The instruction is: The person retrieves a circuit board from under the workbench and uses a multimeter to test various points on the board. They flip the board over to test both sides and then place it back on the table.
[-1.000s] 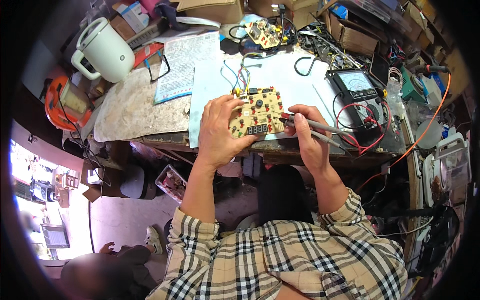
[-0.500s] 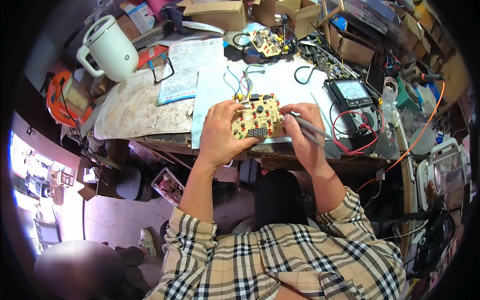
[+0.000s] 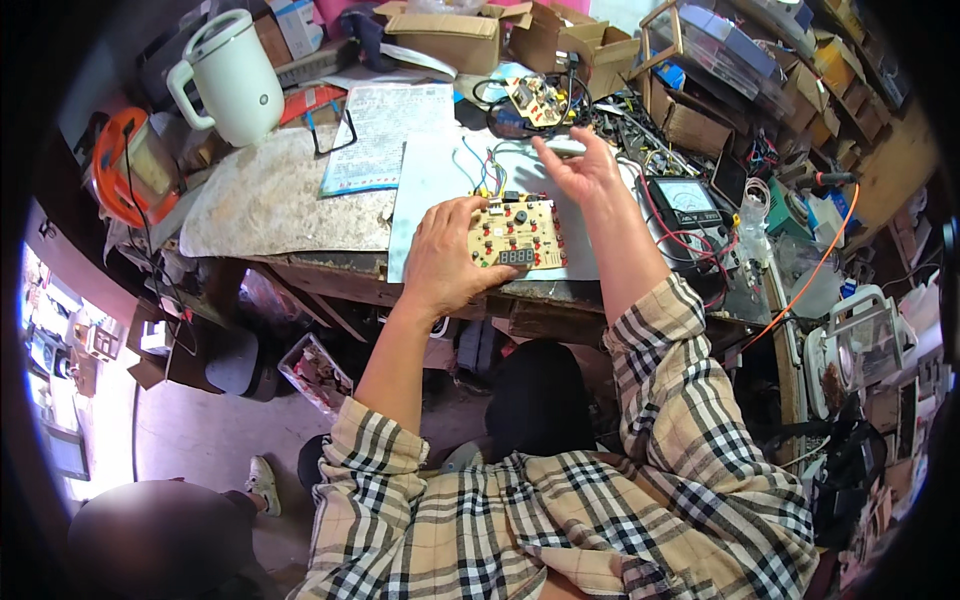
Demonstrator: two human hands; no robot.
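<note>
My left hand [image 3: 447, 256] holds a yellowish circuit board [image 3: 520, 230] by its left side, the thumb along the lower edge. The board lies on pale paper near the bench's front edge. It carries a four-digit display [image 3: 516, 257], small buttons and a round black part. Several coloured wires [image 3: 490, 172] run from its far edge. My right hand [image 3: 583, 172] reaches beyond the board, thumb and fingers spread. A slim pale grey thing [image 3: 566, 147] shows between them; whether the hand touches it is unclear. Just past the fingers lies a second circuit board [image 3: 540, 101] with black cables.
On the right lies an analog multimeter [image 3: 688, 200] with red leads. A printed sheet [image 3: 385, 135] and blue-black glasses [image 3: 333, 133] lie left of centre. A white jug [image 3: 232, 85] stands at the far left, with cardboard boxes [image 3: 445, 40] behind. Another person [image 3: 160, 535] is at the lower left.
My right hand has left the near board's right side and moved up toward the far board. The grey tweezers it held there no longer show clearly. My left hand keeps holding the board.
</note>
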